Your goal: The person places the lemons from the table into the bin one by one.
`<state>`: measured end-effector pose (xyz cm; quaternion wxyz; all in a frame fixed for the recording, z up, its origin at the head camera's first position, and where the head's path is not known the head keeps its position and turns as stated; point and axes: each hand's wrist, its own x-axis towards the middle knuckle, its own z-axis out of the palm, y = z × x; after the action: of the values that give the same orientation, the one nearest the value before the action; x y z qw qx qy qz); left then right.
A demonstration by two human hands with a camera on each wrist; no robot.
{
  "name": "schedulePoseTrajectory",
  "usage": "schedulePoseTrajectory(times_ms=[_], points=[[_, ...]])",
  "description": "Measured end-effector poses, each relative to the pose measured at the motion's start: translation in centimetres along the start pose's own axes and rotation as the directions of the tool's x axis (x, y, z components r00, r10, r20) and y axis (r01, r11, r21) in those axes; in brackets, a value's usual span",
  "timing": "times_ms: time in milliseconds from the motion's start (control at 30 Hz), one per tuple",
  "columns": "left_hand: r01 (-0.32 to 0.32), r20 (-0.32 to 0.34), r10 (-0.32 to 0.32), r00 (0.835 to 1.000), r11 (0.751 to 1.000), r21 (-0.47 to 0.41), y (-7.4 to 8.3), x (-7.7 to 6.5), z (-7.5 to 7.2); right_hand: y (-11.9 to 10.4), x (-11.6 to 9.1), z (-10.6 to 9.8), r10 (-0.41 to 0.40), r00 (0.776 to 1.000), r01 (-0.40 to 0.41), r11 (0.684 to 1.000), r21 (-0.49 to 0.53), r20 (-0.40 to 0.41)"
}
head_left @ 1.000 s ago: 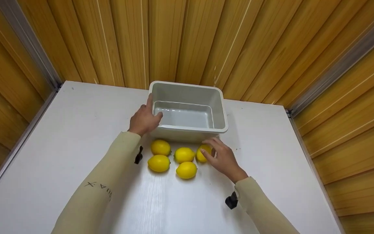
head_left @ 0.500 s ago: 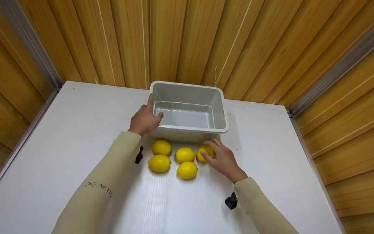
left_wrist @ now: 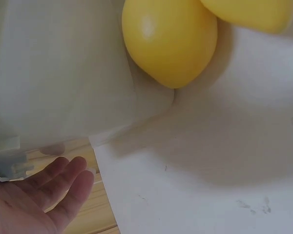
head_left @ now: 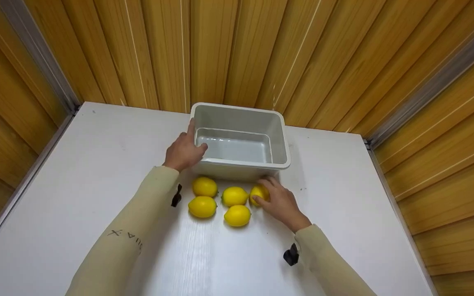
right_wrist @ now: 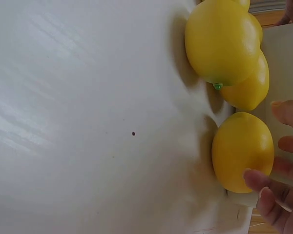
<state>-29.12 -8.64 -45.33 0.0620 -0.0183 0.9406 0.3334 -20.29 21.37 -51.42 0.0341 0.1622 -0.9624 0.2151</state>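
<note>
A pale grey plastic bin (head_left: pixel 237 173) stands at the back of the table. My left hand (head_left: pixel 183 151) holds its left rim, thumb inside and fingers outside; those fingers show below the rim in the left wrist view. Several yellow lemons lie before the bin. My right hand (head_left: pixel 281 203) curls round the rightmost lemon (head_left: pixel 258 195), which lies on the table against the bin's front. In the right wrist view a fingertip overlaps this lemon (right_wrist: pixel 241 146); whether all the fingers touch it I cannot tell.
The other lemons sit close by: a middle one (head_left: pixel 234 196), a front one (head_left: pixel 237 216), and two at the left, back (head_left: pixel 205 187) and front (head_left: pixel 202 206). A wood-patterned wall (head_left: pixel 228 53) rises behind the white table (head_left: pixel 331 181).
My right thumb and fingers have drawn in closer round the rightmost lemon. My left hand keeps its place on the bin's rim, and the other lemons lie as before.
</note>
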Motion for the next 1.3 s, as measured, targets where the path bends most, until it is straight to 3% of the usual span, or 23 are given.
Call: schedulePoseTrajectory(times_ms=[1300], points=[[-0.007,-0.011,0.007,1.0,1.0,0.007,0.06,-0.02,-0.01,0.06,-0.15,0.32,0.066,0.995,-0.065,0.998,-0.009,0.075]])
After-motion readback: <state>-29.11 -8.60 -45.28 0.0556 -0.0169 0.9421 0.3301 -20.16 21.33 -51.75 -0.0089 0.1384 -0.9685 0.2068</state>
